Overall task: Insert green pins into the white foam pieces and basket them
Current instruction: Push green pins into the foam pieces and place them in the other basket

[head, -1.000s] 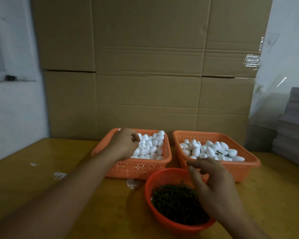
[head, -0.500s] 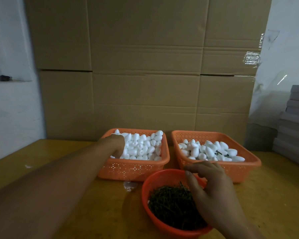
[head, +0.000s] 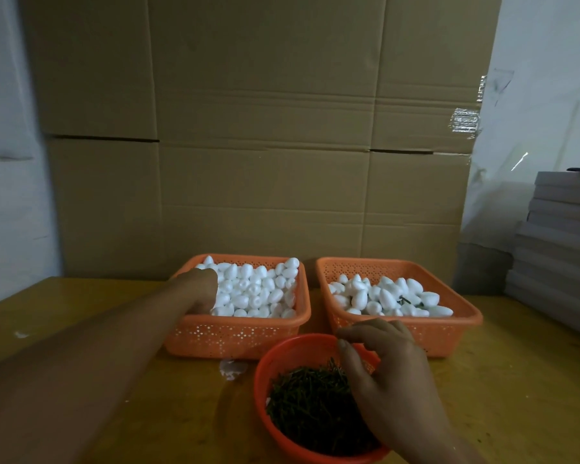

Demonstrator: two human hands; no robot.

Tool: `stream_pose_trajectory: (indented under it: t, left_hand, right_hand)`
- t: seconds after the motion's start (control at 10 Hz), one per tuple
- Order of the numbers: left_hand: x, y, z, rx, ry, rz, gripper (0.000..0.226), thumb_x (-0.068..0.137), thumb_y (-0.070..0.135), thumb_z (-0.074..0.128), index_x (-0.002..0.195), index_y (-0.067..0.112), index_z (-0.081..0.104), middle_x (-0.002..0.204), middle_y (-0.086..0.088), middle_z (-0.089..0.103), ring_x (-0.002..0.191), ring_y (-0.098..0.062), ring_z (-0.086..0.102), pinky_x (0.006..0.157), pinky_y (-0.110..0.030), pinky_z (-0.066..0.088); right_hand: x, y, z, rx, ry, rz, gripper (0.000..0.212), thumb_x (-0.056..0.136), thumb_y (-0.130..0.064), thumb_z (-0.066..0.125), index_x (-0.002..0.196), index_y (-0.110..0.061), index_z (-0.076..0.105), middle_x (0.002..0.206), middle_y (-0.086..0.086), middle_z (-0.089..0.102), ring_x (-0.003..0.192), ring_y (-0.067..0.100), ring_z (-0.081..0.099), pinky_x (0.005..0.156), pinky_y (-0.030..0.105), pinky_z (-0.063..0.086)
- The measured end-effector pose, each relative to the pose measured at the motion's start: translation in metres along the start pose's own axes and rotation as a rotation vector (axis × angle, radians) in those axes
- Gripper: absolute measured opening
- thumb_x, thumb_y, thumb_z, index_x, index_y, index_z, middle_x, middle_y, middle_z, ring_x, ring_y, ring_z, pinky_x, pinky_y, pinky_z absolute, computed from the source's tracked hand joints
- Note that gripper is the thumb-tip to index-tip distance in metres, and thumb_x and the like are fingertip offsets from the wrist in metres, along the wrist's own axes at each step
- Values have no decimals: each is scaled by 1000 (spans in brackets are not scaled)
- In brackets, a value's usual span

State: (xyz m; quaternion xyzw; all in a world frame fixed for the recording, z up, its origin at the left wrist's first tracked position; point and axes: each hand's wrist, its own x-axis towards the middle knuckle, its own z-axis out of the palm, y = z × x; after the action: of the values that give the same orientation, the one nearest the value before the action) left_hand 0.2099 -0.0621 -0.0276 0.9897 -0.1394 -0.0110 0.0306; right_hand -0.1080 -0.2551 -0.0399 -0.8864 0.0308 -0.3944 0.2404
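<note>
The left hand (head: 200,289) has sunk deeper into the foam pieces (head: 258,289) in the basket (head: 235,333) at the desk's far edge, grip hidden. The right hand (head: 382,366) seems to pinch green pins (head: 308,403) over the round bowl (head: 265,373); lift just one.
</note>
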Motion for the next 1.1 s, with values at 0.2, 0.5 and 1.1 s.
stream_pose_trajectory:
  t: [0.2, 0.5, 1.1]
  left_hand:
    - [-19, 10, -17, -20, -32, 18, 116, 75, 22, 81, 160, 22, 1, 152, -2, 45, 111, -15, 60, 82, -25, 52]
    - [-64, 25, -29, -152, 256, 168, 13, 87, 14, 71, 100, 16, 68, 110, -1, 67, 91, -17, 63, 74, -33, 54]
    - [-190, 74, -19, -859, 623, 629, 25, 86, 3, 72, 94, 25, 62, 93, 23, 61, 91, 7, 56, 77, -4, 40]
  right_hand:
    - [0, 0, -2, -10, -3, -10, 15, 88, -29, 69, 101, -29, 78, 96, -21, 66, 99, 0, 51, 81, 12, 37]
    - [0, -2, -3, -18, -3, -24, 15, 88, -28, 70, 101, -29, 77, 96, -19, 67, 100, 0, 51, 81, 11, 37]
    - [-2, -6, -3, -117, -224, -3, 30, 86, -33, 74, 116, -35, 71, 95, -20, 60, 98, 0, 45, 83, 19, 43]
